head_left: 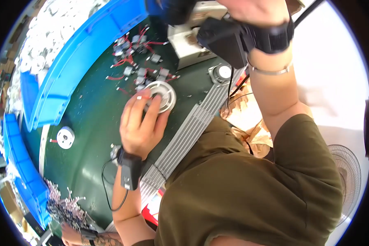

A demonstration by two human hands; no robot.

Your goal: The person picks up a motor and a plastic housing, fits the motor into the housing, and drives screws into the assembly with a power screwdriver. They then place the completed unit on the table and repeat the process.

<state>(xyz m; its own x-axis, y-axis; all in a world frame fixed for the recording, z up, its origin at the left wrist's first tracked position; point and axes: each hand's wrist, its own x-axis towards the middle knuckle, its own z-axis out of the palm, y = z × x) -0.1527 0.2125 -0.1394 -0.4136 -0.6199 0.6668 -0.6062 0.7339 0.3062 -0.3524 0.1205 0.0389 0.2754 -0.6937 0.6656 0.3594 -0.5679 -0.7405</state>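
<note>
My left hand (pixel 141 123) is closed on the rim of a round white plastic housing (pixel 169 87), which has a ring-shaped opening in its middle. A short red lead with a white connector (pixel 140 97) lies across its fingers. Just beyond the housing are several small grey motor-like parts (pixel 141 72) with red leads, strewn on the green work surface (pixel 88 123). My right hand (pixel 256 10) is raised at the top edge, near a beige machine (pixel 188 45); its fingers are cut off by the frame and blurred, so its hold is hidden.
Blue bins (pixel 80 57) full of white parts line the far left. Another white round part (pixel 65 137) lies on the left. Bundled wires (pixel 67 207) sit near a co-worker's hand (pixel 71 235). A silver-and-white round part (pixel 220 74) stands by the slotted metal edge strip (pixel 192 123).
</note>
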